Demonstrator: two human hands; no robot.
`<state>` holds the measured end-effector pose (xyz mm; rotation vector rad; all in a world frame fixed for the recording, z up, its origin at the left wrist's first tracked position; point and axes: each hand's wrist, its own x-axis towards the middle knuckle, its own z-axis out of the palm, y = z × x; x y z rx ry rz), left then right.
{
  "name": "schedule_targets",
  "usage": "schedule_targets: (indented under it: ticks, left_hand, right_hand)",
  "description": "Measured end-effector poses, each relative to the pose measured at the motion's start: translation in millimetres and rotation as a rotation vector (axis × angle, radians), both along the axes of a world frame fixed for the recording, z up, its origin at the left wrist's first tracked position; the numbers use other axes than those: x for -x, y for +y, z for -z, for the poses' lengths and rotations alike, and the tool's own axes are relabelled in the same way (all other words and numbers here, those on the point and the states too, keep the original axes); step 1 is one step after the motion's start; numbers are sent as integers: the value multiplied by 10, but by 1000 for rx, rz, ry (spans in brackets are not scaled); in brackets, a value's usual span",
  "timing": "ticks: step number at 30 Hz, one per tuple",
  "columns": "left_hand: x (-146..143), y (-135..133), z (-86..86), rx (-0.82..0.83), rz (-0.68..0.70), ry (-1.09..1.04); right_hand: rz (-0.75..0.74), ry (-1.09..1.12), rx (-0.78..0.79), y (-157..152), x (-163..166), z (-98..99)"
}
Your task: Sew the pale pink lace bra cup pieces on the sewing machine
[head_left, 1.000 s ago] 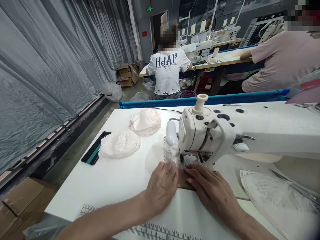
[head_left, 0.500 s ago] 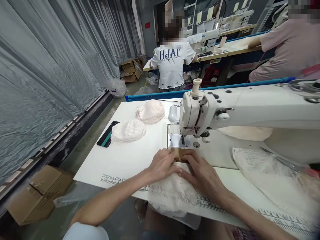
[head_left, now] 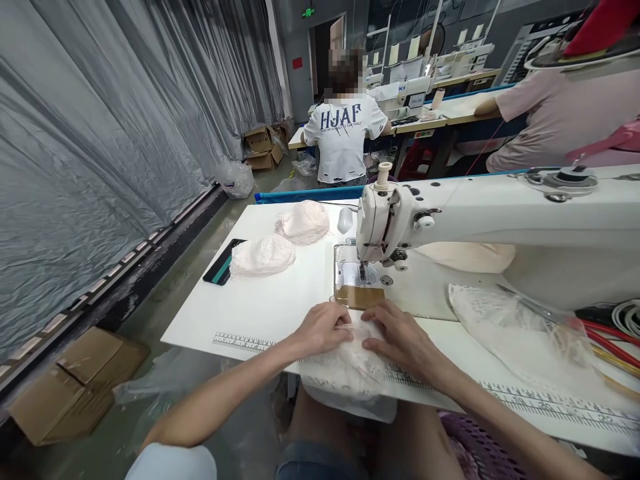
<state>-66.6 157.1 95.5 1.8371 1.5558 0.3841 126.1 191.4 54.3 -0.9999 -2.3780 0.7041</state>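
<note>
A piece of pale lace fabric (head_left: 345, 377) lies in front of the sewing machine (head_left: 380, 223) and droops over the table's front edge. My left hand (head_left: 323, 328) pinches its upper left side, thumb and fingers closed. At the upper right of the cloth, my right hand (head_left: 405, 337) grips with bent fingers, its thumb lying lower on the lace. Both hands are just short of a brown strip (head_left: 360, 297) on the machine bed. Beyond that strip, the presser foot (head_left: 363, 272) stands over the metal needle plate (head_left: 345, 272), with no cloth visible under it.
Two pale lace cups (head_left: 263, 255) lie on the left of the white table (head_left: 195, 327), one partly over a dark card (head_left: 220, 263). More lace (head_left: 505, 333) spreads at right, near red-handled tools (head_left: 610, 333). Co-workers sit ahead. Cardboard boxes (head_left: 75, 387) stand on the floor.
My hands have drawn slightly apart and the thumbs no longer meet. More of the brown strip shows now. The head view has shifted a little.
</note>
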Motion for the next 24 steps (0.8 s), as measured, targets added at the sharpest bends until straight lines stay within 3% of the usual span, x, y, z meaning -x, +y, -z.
schedule_targets:
  ticks: [3,6,8,10,18,24]
  left_hand:
    - [17,-107,-107,104,13,-259]
    - [33,-262,-225,393,-15,-594]
    - [26,-362,-281,547,-68,-728]
    - [6,-447,-297,588,-133,-790]
    - [-46,-656,-85,632,-234,-823]
    - [-83,-710,-77,651,-220,-820]
  right_hand:
    - [-149,129,266,-41,-38,-163]
    - [-280,171,592,-129,-98,-354]
    - [-319,177,744,-200,-133,-435]
    - [-318,188,838,-271,-159,-470]
    - [-250,183,904,-537,-217,-423]
    - [-173,195,971,-646,-214,-303]
